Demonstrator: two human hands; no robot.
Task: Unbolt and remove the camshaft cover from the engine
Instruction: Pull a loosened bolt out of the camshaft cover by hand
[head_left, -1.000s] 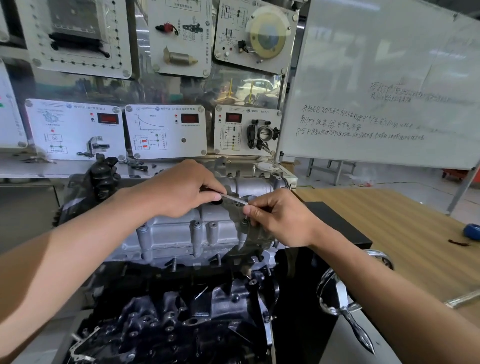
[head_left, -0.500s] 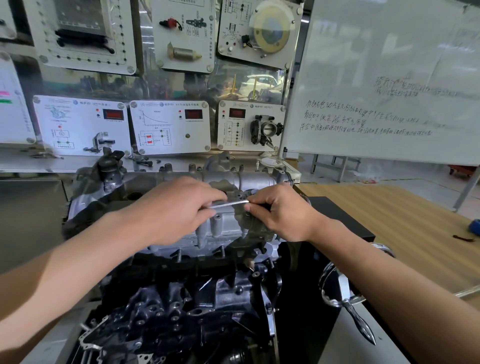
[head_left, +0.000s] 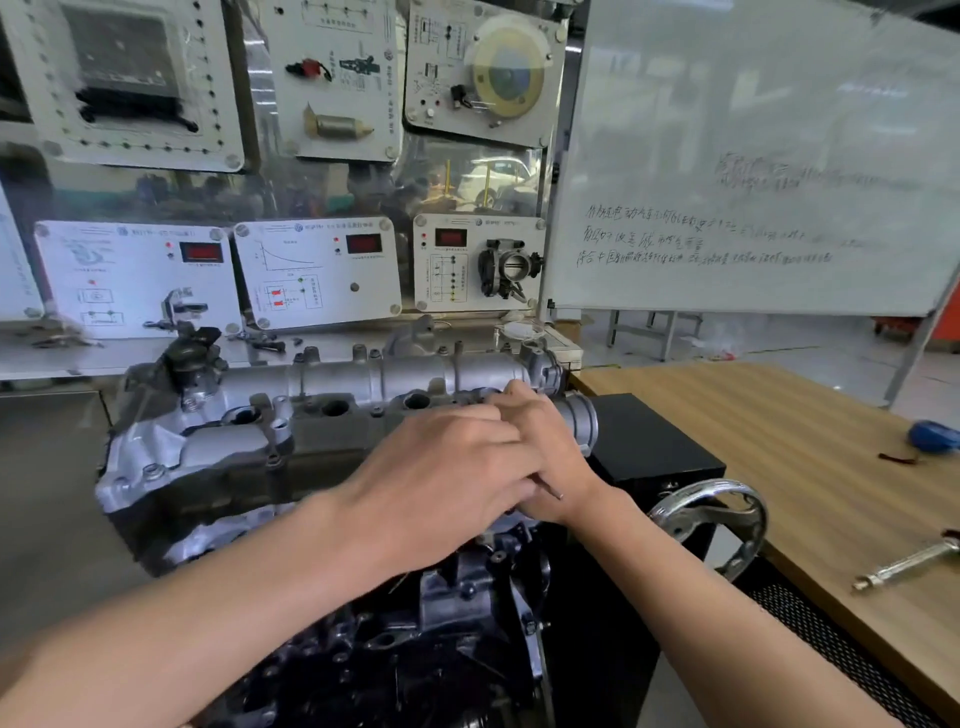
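The silver camshaft cover (head_left: 363, 395) sits atop the engine (head_left: 363, 623) at centre frame, its long axis running from 9 to 3 o'clock. The left hand (head_left: 441, 493) overlaps the right hand (head_left: 550, 457) at the cover's 3 o'clock end, pinching a thin metal tool (head_left: 551, 491) (mostly hidden). A wooden bench (head_left: 779, 467) lies at 3 o'clock, a whiteboard (head_left: 753, 156) at 1 o'clock.

Whiteboard (head_left: 753, 156) (handwritten), handwheel (head_left: 709, 525), metal tool (head_left: 909, 564) on wooden table (head_left: 779, 447).
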